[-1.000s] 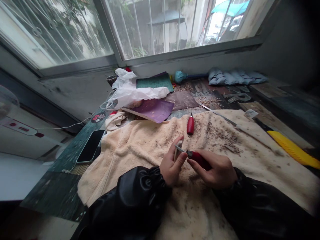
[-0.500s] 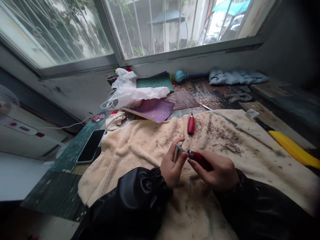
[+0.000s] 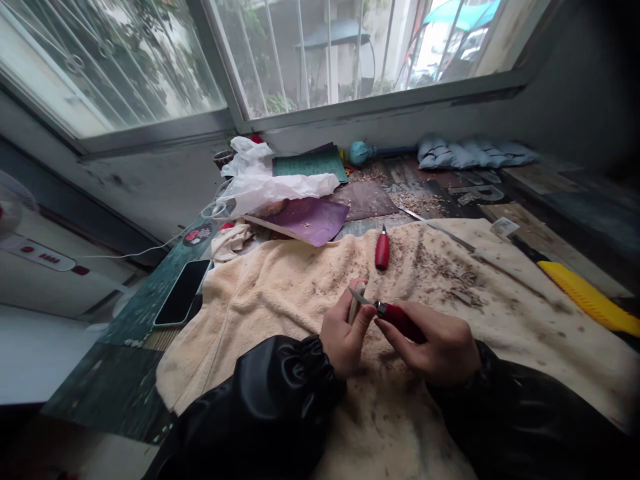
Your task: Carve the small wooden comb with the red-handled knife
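My right hand (image 3: 443, 340) is closed round the red handle of a carving knife (image 3: 400, 320), its short blade pointing left. Pinched in my left hand (image 3: 345, 330) is a small pale piece of wood (image 3: 356, 301), mostly hidden by the fingers. The blade lies across this piece, close to my left thumb. Just beyond my hands a second red-handled carving knife (image 3: 382, 251) rests on the beige towel (image 3: 265, 293), its tip pointing away. Dark shavings (image 3: 457, 273) are scattered over the towel to the right.
At the left edge of the table lies a phone (image 3: 183, 292). A purple sheet (image 3: 317, 220), a white plastic bag (image 3: 280, 187) and a green mat (image 3: 313, 163) are at the back. On the right are a long metal blade (image 3: 440, 230) and a yellow-handled tool (image 3: 587, 293).
The knife blade has tilted and shifted slightly against the pale wood piece, which has turned a little in my left hand. Everything else stays in place.
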Available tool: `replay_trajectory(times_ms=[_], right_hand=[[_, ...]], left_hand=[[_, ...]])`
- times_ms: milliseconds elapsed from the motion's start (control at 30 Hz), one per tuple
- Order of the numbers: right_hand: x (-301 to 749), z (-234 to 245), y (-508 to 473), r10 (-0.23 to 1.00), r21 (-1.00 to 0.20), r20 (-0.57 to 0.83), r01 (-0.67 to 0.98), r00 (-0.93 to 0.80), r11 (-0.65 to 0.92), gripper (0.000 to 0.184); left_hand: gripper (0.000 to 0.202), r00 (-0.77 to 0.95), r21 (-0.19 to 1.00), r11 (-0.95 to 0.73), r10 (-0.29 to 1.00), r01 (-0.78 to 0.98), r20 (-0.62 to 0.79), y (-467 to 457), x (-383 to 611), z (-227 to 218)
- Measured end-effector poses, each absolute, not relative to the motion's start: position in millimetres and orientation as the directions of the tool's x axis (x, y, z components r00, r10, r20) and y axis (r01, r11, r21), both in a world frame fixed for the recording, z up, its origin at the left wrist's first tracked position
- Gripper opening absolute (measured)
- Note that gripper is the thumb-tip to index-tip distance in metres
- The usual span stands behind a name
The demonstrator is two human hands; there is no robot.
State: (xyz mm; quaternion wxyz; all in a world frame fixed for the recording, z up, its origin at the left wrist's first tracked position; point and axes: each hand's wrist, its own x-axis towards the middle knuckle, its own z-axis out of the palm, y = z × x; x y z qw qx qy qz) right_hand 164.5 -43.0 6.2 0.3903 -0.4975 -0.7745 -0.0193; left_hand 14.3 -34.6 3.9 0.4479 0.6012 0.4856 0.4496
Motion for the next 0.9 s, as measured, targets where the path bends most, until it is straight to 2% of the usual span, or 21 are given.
replay_trajectory(times_ms=[200, 367, 900], right_hand=[[165.3, 7.9, -42.8, 0.763, -0.385, 0.615, 0.768, -0.201, 0.512, 0.024], [170.8, 7.7, -38.5, 0.762, -0.381, 0.583, 0.733, -0.283, 0.564, 0.024], [165.5, 11.7, -45.6, 0.765, -0.36, 0.619, 0.802, -0.176, 0.477, 0.026]], left_hand=[[0.05, 0.137, 0.987, -0.073, 0.989, 0.141, 0.053, -35.6, 15.2, 6.1], [0.052, 0.153, 0.976, -0.159, 0.979, 0.148, 0.136, -34.3, 14.6, 4.5], [0.045, 0.087, 0.968, -0.117, 0.991, 0.22, 0.1, -33.6, 12.6, 9.7]])
